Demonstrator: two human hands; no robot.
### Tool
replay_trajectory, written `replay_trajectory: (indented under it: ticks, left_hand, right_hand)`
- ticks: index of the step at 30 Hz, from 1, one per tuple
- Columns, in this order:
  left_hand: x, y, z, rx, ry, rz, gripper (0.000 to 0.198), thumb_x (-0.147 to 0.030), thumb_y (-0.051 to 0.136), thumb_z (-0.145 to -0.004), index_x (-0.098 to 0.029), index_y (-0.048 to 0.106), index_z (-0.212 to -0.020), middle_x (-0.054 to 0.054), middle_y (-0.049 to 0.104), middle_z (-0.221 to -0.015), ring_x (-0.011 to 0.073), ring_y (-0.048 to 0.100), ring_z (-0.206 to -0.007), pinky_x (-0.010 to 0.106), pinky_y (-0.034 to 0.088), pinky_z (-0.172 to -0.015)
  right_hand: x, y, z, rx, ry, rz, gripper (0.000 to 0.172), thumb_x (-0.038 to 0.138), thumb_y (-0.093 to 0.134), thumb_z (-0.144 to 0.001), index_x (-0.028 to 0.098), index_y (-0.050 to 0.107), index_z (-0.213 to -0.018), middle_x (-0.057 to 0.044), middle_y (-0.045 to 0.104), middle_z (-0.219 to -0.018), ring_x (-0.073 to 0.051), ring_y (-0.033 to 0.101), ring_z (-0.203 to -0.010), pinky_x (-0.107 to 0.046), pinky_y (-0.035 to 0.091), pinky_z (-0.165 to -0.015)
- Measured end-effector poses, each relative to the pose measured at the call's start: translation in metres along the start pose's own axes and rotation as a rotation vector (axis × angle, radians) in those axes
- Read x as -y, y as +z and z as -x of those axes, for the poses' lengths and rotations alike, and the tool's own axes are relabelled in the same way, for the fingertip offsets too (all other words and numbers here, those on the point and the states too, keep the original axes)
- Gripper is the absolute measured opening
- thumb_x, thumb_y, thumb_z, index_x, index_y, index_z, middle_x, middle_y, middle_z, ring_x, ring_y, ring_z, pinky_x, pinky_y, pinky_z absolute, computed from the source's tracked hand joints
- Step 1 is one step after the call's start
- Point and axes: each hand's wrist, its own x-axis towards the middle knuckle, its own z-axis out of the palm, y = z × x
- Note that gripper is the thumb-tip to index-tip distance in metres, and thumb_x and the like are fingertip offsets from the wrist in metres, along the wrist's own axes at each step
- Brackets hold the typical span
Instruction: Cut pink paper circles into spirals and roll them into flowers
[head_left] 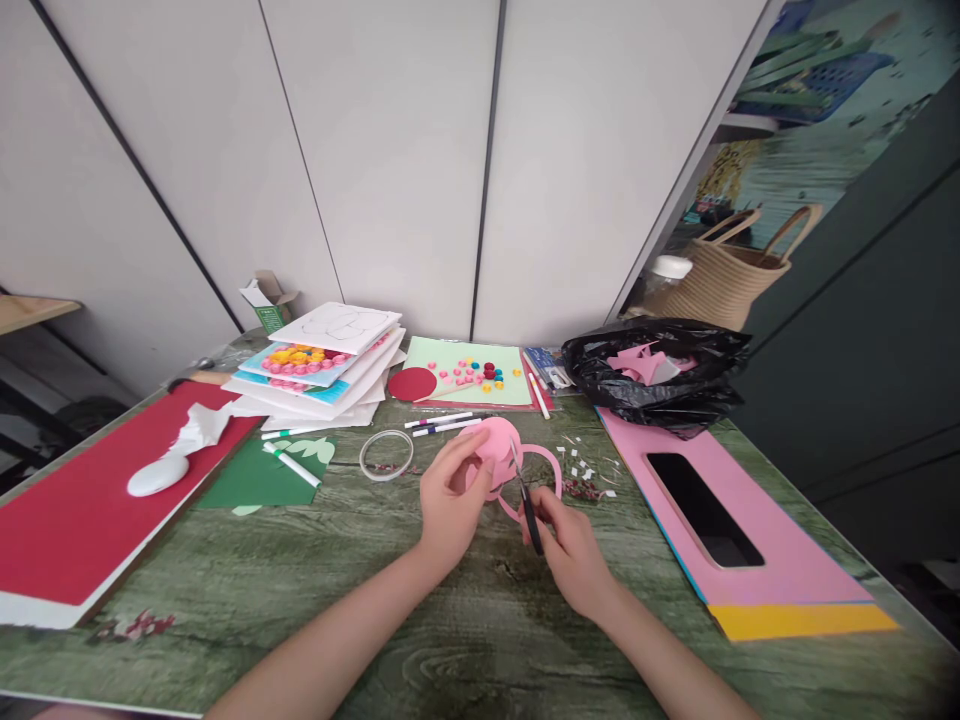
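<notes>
Pinched in my left hand (454, 495) is a piece of pink paper (496, 440) with a rounded outline, held just above the table's middle. My right hand (568, 545) is closed around the black handles of a pair of scissors (531, 518). The blades point up and away, against the right edge of the pink paper. A narrow curved pink strip (551, 462) loops out to the right of the blades. Whether the blades are parted is too small to tell.
Left lie a roll of tape (386, 456), dark green paper (259, 480) and red sheets (90, 510). Behind are stacked cards (322, 365) and a pale green sheet (420, 352) with coloured paper rolls. Right are a black bag (660, 400) and a phone (705, 510) on pink sheets (802, 540).
</notes>
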Motion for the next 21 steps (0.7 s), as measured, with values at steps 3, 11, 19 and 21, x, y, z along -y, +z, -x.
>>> replay_trajectory:
  ticks: [3, 11, 19, 21]
  left_hand:
    - [0.0002, 0.0006, -0.0010, -0.020, -0.011, 0.005, 0.030, -0.019, 0.062, -0.075, -0.024, 0.065, -0.105, 0.006, 0.062, -0.108, 0.0191, 0.057, -0.100, 0.032, 0.046, -0.088]
    - [-0.0023, 0.0013, -0.0025, 0.022, -0.007, -0.001, 0.027, -0.017, 0.062, -0.074, -0.020, 0.067, -0.100, 0.009, 0.064, -0.103, 0.0191, 0.058, -0.095, 0.030, 0.047, -0.081]
    - [-0.0038, 0.0009, -0.0020, 0.083, 0.080, -0.078, 0.028, -0.014, 0.059, -0.075, -0.022, 0.068, -0.100, 0.007, 0.067, -0.096, 0.0177, 0.060, -0.089, 0.029, 0.049, -0.077]
    - [-0.0049, 0.0011, -0.0025, 0.072, 0.089, -0.066, 0.021, -0.015, 0.059, -0.074, -0.021, 0.070, -0.091, 0.007, 0.068, -0.092, 0.0173, 0.061, -0.087, 0.029, 0.050, -0.075]
  right_hand:
    - [0.0004, -0.0005, 0.0001, 0.013, 0.002, -0.003, 0.017, 0.029, 0.036, -0.088, 0.020, 0.042, -0.074, 0.002, 0.050, -0.063, -0.013, 0.045, -0.058, -0.024, 0.033, -0.057]
    - [0.0017, -0.0002, -0.0004, -0.005, -0.002, -0.042, 0.014, 0.026, 0.038, -0.086, 0.020, 0.040, -0.074, 0.003, 0.050, -0.063, -0.012, 0.045, -0.059, -0.023, 0.033, -0.058]
    - [0.0007, -0.0005, -0.0009, -0.037, -0.028, -0.039, 0.011, 0.024, 0.040, -0.085, 0.021, 0.039, -0.075, 0.003, 0.050, -0.066, -0.012, 0.045, -0.060, -0.022, 0.034, -0.059]
    - [0.0007, -0.0007, -0.0011, -0.043, -0.035, -0.035, 0.011, 0.023, 0.040, -0.085, 0.021, 0.039, -0.074, 0.003, 0.049, -0.065, -0.012, 0.044, -0.059, -0.022, 0.034, -0.058]
